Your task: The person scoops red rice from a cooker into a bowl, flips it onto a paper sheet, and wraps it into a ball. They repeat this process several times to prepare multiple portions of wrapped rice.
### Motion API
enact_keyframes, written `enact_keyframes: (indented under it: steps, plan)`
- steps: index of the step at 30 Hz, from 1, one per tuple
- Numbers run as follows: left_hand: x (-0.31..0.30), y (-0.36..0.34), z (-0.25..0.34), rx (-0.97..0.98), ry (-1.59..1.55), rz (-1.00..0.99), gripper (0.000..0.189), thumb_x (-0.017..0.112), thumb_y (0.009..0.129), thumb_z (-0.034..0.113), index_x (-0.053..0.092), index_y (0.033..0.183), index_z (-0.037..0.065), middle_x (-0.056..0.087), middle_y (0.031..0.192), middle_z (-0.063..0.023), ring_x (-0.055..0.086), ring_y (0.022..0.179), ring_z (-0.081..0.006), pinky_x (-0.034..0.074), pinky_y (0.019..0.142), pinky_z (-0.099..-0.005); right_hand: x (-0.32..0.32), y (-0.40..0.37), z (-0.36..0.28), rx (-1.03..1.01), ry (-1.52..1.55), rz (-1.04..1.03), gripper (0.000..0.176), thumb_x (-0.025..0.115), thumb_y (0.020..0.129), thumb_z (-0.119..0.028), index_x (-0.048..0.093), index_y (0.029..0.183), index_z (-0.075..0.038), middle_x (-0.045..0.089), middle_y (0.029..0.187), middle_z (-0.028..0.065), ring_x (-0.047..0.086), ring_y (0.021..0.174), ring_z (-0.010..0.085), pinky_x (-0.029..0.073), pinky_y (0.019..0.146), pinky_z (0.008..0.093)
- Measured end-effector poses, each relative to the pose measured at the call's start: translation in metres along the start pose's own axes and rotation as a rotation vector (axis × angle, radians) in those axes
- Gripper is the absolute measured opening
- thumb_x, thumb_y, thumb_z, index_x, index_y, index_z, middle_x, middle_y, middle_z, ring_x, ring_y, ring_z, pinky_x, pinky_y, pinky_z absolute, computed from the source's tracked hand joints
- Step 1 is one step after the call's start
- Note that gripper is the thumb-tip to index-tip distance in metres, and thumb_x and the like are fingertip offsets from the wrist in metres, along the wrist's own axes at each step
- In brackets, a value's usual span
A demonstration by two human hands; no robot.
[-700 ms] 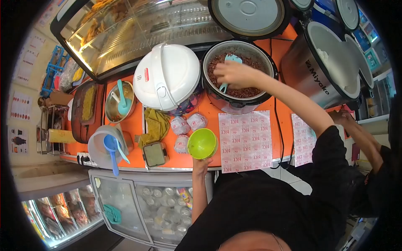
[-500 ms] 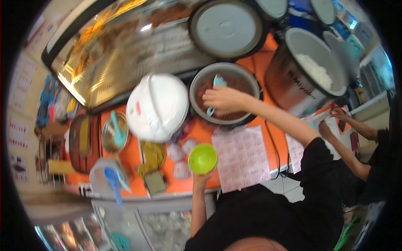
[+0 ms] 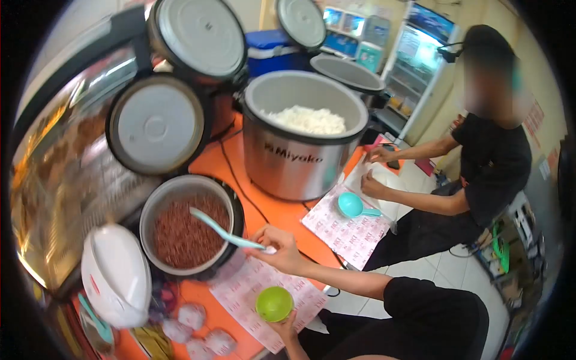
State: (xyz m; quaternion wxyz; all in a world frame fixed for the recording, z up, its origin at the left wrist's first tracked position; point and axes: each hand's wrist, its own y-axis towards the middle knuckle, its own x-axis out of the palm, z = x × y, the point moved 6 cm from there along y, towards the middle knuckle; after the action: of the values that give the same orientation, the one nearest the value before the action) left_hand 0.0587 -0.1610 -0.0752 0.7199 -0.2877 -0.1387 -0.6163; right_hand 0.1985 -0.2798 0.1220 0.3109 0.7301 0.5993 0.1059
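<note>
In my right hand, the fingers are closed on the handle of a light blue rice paddle. The paddle's far end reaches over a cooker pot of reddish-brown rice. My left hand grips a small lime-green bowl from below and the side, its opening facing up. Under the bowl lies a sheet of pink-printed white wrapping paper, near the orange table's front edge. Several paper-wrapped bundles sit left of that sheet.
A large Miyako cooker with white rice stands behind my right arm. At the right, a co-worker handles paper beside a turquoise ladle-like cup. A white lidded container and a glass display case stand left. Cables cross the table.
My view has turned right. My right hand has drawn the paddle back from inside the rice pot toward its near side. The green bowl is now above the wrapping paper.
</note>
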Motion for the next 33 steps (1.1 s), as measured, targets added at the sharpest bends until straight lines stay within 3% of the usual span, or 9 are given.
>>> enact_keyframes:
  steps: [4, 7, 11, 14, 21, 23, 26, 31, 33]
  plan:
    - [-0.026, -0.040, -0.007, -0.043, -0.001, 0.159, 0.082, 0.076, 0.056, 0.003, 0.036, 0.127, 0.003, 0.048, 0.117, -0.0080, 0.049, 0.107, -0.0213, 0.040, 0.091, -0.0347, 0.006, -0.014, 0.033, 0.360, 0.191, 0.100, 0.028, 0.072, 0.066, -0.001, 0.049, 0.082, -0.002, 0.055, 0.069, 0.0030, 0.053, 0.066, 0.0070, 0.045, 0.058, 0.0223]
    - [-0.042, -0.071, -0.042, -0.060, -0.031, 0.190, 0.076, 0.079, 0.057, 0.009, 0.042, 0.123, 0.003, 0.051, 0.114, -0.0064, 0.049, 0.107, -0.0204, 0.038, 0.092, -0.0332, 0.013, 0.011, 0.025, 0.285, 0.199, -0.156, 0.043, 0.067, 0.063, 0.001, 0.051, 0.102, -0.003, 0.051, 0.066, 0.0019, 0.051, 0.059, 0.0085, 0.043, 0.052, 0.0239]
    - [-0.018, -0.084, -0.038, 0.123, -0.060, 0.201, 0.068, 0.083, 0.056, 0.012, 0.049, 0.114, 0.002, 0.056, 0.103, -0.0054, 0.054, 0.093, -0.0173, 0.044, 0.082, -0.0311, 0.010, 0.044, -0.001, 0.052, -0.372, -0.541, 0.037, 0.061, 0.065, -0.012, 0.055, 0.100, 0.001, 0.057, 0.078, 0.0178, 0.056, 0.074, 0.0309, 0.044, 0.068, 0.0390]
    - [-0.004, -0.067, -0.032, 0.117, -0.067, 0.071, 0.083, 0.083, 0.054, 0.014, 0.040, 0.125, 0.004, 0.049, 0.117, -0.0049, 0.048, 0.109, -0.0191, 0.038, 0.092, -0.0331, 0.010, 0.063, -0.002, -0.105, -0.658, -0.647, 0.021, 0.058, 0.072, -0.011, 0.051, 0.089, -0.001, 0.055, 0.080, 0.0186, 0.055, 0.076, 0.0358, 0.043, 0.067, 0.0434]
    - [-0.007, 0.021, 0.082, 0.223, -0.112, -0.161, 0.102, 0.084, 0.052, 0.017, 0.024, 0.134, 0.005, 0.037, 0.129, -0.0094, 0.042, 0.117, -0.0202, 0.040, 0.094, -0.0346, 0.085, 0.138, -0.023, -0.375, -1.040, -0.826, 0.019, 0.056, 0.077, -0.017, 0.056, 0.092, -0.004, 0.061, 0.075, 0.0144, 0.060, 0.072, 0.0326, 0.047, 0.065, 0.0444]
    - [0.002, 0.055, 0.130, 0.203, 0.009, -0.186, 0.108, 0.084, 0.052, 0.019, 0.018, 0.136, 0.004, 0.032, 0.132, -0.0118, 0.040, 0.118, -0.0195, 0.041, 0.093, -0.0333, 0.140, 0.166, -0.025, -0.707, -1.154, -0.781, 0.007, 0.060, 0.069, -0.011, 0.063, 0.067, -0.006, 0.063, 0.067, 0.0119, 0.063, 0.070, 0.0282, 0.049, 0.058, 0.0391]
    - [0.006, 0.093, 0.163, 0.085, 0.028, -0.132, 0.109, 0.084, 0.051, 0.019, 0.019, 0.136, 0.003, 0.028, 0.134, -0.0118, 0.040, 0.119, -0.0204, 0.036, 0.098, -0.0348, 0.215, 0.182, 0.004, -1.106, -1.219, -1.002, 0.008, 0.060, 0.068, -0.013, 0.065, 0.062, -0.010, 0.063, 0.067, 0.0102, 0.064, 0.065, 0.0257, 0.049, 0.054, 0.0352]
    - [0.025, 0.107, 0.197, 0.455, 0.500, -0.279, 0.103, 0.085, 0.047, 0.029, 0.032, 0.131, 0.004, 0.025, 0.136, -0.0216, 0.001, 0.135, -0.0289, 0.015, 0.108, -0.0393, 0.222, 0.183, 0.022, -1.096, -1.136, -1.159, 0.009, 0.059, 0.065, -0.014, 0.063, 0.058, -0.010, 0.061, 0.059, 0.0078, 0.063, 0.060, 0.0232, 0.047, 0.053, 0.0333]
    - [0.025, 0.106, 0.192, 0.395, 0.450, -0.264, 0.101, 0.085, 0.046, 0.031, 0.034, 0.130, 0.005, 0.020, 0.138, -0.0231, -0.008, 0.134, -0.0299, 0.013, 0.108, -0.0397, 0.214, 0.165, 0.026, -1.083, -1.117, -1.149, 0.010, 0.058, 0.065, -0.013, 0.063, 0.058, -0.009, 0.061, 0.058, 0.0076, 0.063, 0.060, 0.0228, 0.047, 0.053, 0.0331]
